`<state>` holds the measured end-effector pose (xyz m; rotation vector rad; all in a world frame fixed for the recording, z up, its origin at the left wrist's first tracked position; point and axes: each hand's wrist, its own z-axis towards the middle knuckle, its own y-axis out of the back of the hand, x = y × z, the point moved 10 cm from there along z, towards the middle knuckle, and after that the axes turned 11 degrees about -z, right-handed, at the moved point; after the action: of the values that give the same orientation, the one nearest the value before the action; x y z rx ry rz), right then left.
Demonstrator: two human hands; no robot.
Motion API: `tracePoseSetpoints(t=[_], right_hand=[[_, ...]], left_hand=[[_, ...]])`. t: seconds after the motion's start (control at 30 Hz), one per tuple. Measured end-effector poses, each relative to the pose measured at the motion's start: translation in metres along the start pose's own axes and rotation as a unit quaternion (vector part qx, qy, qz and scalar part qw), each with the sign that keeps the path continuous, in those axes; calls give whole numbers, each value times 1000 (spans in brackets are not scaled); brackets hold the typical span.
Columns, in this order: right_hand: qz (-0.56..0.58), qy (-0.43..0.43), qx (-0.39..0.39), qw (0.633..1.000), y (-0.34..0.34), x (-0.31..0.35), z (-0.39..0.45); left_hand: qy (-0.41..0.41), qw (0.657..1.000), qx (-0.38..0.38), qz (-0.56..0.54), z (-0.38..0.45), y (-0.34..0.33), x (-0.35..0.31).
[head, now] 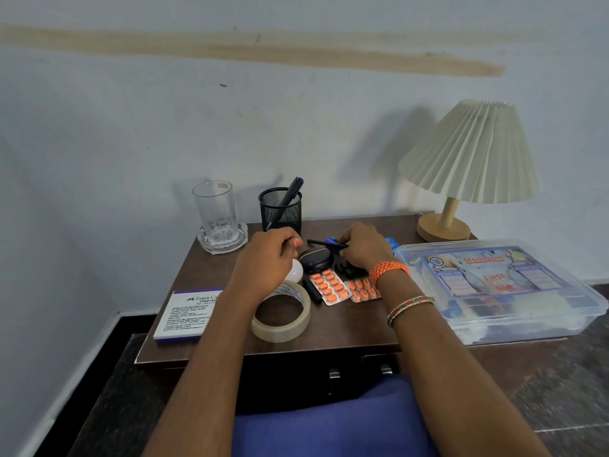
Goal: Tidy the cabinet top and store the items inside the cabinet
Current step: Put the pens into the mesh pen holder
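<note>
On the dark wooden cabinet top (333, 334) lie a tape roll (281, 313), two orange pill strips (329, 286), a white bulb (294, 271), a dark oval case (314, 259), a black marker (312, 289) and a stamp pad box (189, 313). My right hand (364, 247) is closed around a black and blue pen (326, 243) just behind the case. My left hand (270, 255) hovers curled over the bulb, in front of the mesh pen holder (280, 209); whether it holds anything is hidden.
A glass on a glass coaster (217, 219) stands at the back left. A lamp (461, 179) is at the back right. A clear first aid box (501, 288) overhangs the right edge. Two cabinet door handles (359, 371) sit below the front edge.
</note>
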<state>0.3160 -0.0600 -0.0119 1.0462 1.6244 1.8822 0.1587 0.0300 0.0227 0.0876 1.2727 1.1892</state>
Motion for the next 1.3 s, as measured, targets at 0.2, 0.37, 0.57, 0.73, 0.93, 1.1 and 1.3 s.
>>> tracePoseSetpoints(t=[0.2,0.37,0.57,0.73,0.93,1.1,1.3], right_hand=[[1,-1,-24,1000,4,0,3],[25,1,-56,998,17,0,1],[147,29,-80,985,51,-4,-2],[253,132,42,958,60,11,-27],[416,83,-71,903,82,-12,-19],[-5,-8,-100,995,40,-19,-3],[-93,-5,-74,993,16,-11,4]], left_hand=[[13,1000,-1,2,-1,2,3],[4,1000,-2,-9,0,1,1],[-56,998,-2,39,3,-7,-15],[-59,994,3,92,3,-12,-21],[-32,999,18,39,-1,-9,-20],[1,999,13,52,2,-4,-2],[2,998,15,56,0,-3,-2]])
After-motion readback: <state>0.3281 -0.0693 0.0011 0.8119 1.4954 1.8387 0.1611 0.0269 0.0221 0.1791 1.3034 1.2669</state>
